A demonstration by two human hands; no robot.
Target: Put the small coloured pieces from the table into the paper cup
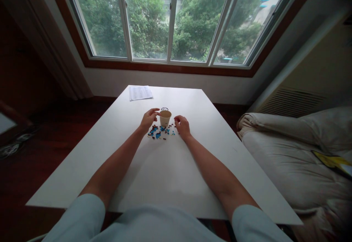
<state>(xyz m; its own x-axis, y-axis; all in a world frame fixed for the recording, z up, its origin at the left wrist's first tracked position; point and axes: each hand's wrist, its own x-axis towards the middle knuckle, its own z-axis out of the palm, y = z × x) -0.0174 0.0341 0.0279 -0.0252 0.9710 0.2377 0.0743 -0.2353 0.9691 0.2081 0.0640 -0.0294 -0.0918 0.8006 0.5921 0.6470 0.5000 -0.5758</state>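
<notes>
A small tan paper cup (165, 117) stands upright near the middle of the white table (170, 168). Several small beads (159, 131), blue, red and dark, lie scattered just in front of it. My left hand (149, 119) is at the cup's left rim, thumb and forefinger pinched together over it; what they hold is too small to see. My right hand (182, 125) rests on the table to the right of the cup, fingers curled in by the beads. A small dark looped thing (164, 109) lies behind the cup.
A stack of printed paper (140, 92) lies at the table's far left corner. A cushioned seat with a yellow item (331, 160) stands to the right. A wide window (170, 18) runs behind the table; dark wooden floor lies to the left.
</notes>
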